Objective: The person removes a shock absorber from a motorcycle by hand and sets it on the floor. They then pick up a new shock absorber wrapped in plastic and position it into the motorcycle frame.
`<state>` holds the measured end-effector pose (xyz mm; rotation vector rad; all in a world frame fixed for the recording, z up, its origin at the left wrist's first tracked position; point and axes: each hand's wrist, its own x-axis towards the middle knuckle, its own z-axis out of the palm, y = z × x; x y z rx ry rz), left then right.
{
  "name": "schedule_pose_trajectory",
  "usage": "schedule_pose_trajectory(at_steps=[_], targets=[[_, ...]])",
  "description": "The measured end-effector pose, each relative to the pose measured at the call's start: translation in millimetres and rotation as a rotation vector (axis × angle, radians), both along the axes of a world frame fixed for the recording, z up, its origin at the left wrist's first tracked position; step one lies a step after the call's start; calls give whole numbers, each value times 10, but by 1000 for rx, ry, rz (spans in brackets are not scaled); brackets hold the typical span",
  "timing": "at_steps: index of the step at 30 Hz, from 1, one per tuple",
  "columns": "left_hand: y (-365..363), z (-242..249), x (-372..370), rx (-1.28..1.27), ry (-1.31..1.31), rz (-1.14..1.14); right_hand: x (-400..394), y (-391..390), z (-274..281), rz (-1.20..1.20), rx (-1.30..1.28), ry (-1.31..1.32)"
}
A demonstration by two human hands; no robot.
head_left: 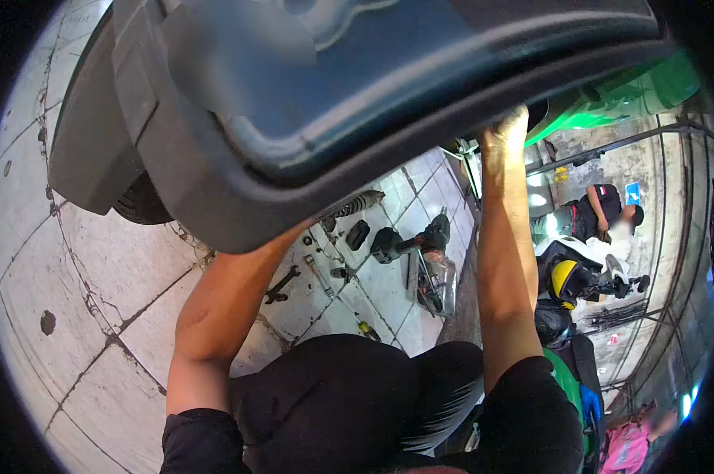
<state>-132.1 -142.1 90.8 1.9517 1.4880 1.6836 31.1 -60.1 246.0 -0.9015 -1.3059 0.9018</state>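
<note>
A large dark vehicle body panel (388, 103) with a thick black rim hangs over the upper part of the view. My left forearm reaches up beneath its lower edge, and the left hand is hidden behind it. My right hand (512, 128) is raised at the panel's right underside, beside a green body part (610, 103); its fingers are out of sight, so what it touches cannot be made out. On the tiles between my arms lie a coil-spring shock absorber (358, 204), a black cordless power tool (412, 239), an open-ended wrench (282, 285) and a yellow-handled screwdriver (366, 329).
A clear plastic container (444, 288) with tools stands near the power tool. A black tyre (141, 201) shows under the panel at left. At right are a seated person (598, 213) in dark clothes, a yellow-and-black helmet (564, 283) and another person in pink (627, 449).
</note>
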Motion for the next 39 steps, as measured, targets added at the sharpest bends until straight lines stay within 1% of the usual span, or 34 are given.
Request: schedule_pose_trajectory(at_steps=[2,5,6,7,8,9,10,11,13,14,15,17,19,20,22,23,24,25,27,28,30,31,32,34,37,39], targets=[[88,2,-100,44,13,-39,65,90,5,55,-12,58],[135,40,-180,147,-2,-43,232,280,5,112,-65,218],[128,69,-200,176,-10,-39,282,304,-1,141,-70,159],[116,93,-215,50,-64,-140,340,324,-15,167,-75,101],[121,98,-206,-10,-88,-196,335,280,-23,160,-76,106],[128,104,-198,-72,-111,-248,321,253,-15,203,-98,152],[180,47,-193,-22,-119,-225,292,232,-26,249,-123,198],[177,61,-190,-13,-149,-250,268,220,-28,297,-149,240],[171,88,-182,4,-208,-300,200,236,-67,266,-223,280],[177,71,-201,2,-171,-262,-84,116,-53,204,-208,351],[186,66,-199,11,-162,-246,-57,214,-88,219,-216,401],[187,74,-203,30,-144,-215,86,382,-143,367,-224,499],[236,18,-173,72,-137,-215,236,463,-179,652,-205,492],[271,-23,-144,85,-134,-217,234,457,-127,650,-204,496],[372,-163,-65,44,-88,-153,173,463,4,238,-405,495],[353,-133,-61,37,-84,-154,189,506,4,203,-351,443],[308,-24,-56,13,-139,-191,213,558,1,165,-299,392],[266,77,-58,-8,-197,-227,260,586,13,344,-262,329],[220,128,-57,-14,-221,-264,271,566,53,700,-169,191],[217,112,-43,-13,-217,-248,250,566,49,448,-138,200],[229,75,-69,-17,-205,-212,205,475,49,361,-72,123],[254,46,-69,-2,-214,-246,161,459,65,152,-108,163],[250,53,-87,12,-224,-281,171,438,44,129,-122,140],[209,67,-129,6,-195,-264,217,476,27,117,-132,114],[177,61,-166,-12,-175,-267,280,526,-24,150,-175,153],[151,36,-191,-35,-173,-284,194,428,-21,149,-155,95]])
